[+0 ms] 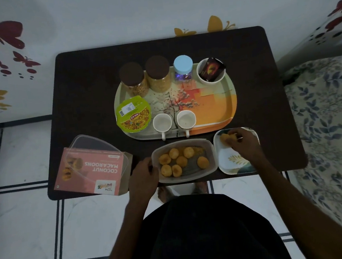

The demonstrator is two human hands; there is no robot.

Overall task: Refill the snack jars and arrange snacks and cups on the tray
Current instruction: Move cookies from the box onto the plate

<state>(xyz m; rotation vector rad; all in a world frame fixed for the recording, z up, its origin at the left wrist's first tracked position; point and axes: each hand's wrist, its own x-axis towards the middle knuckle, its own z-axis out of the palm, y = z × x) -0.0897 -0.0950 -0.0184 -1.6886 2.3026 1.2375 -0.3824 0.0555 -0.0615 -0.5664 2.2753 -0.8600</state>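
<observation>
Low in the frame, our right hand [244, 143] pinched a macaroon [226, 139] over the small plate [230, 161] at lower right. Our left hand [143, 171] gripped the left rim of the clear tub [209, 157], just beside the plate, where eight macaroons lay. Left of that sat the macaroon box [91, 169] under the tub's lid [93, 148]. Above, centre frame, the tray [216, 109] held three jars, two cups [162, 123], a snack pack [133, 116] and a bowl [211, 78]. We judged it best to set each piece down gently and spaced, with the tub kept steady.
</observation>
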